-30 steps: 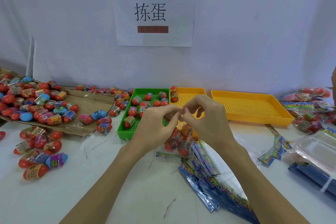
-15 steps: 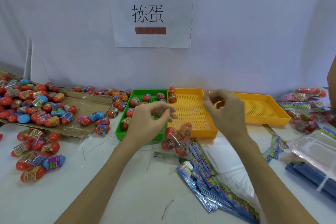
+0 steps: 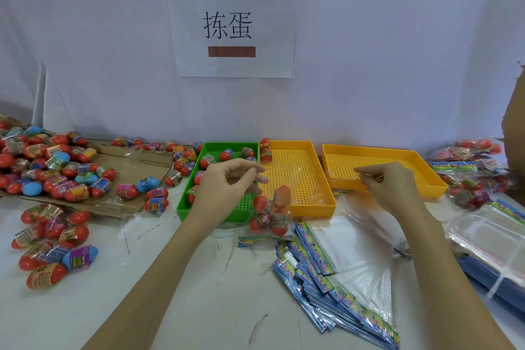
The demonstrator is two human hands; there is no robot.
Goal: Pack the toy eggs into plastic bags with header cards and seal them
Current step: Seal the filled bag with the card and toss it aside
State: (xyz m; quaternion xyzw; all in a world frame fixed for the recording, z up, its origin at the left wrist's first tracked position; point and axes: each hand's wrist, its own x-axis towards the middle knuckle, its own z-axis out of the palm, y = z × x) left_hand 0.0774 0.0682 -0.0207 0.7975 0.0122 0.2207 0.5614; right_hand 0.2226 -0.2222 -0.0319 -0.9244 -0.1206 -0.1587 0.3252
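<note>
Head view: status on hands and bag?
Left hand and right hand each pinch the clear bag, stretched wide. Eggs inside. Nothing blocking.

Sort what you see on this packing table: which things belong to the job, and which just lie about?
In the job: both hands, filled bag, loose eggs, header-card bags.
Lying about: wall sign, cardboard sheet, empty yellow tray.

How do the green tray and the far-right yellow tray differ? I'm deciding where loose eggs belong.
The green tray has several toy eggs lying in it; the far-right yellow tray shows none, though the right hand hides part of it. The green tray stands left of the middle yellow tray, while the far-right yellow tray stands apart to its right. Both are shallow, rectangular, with perforated floors.
</note>
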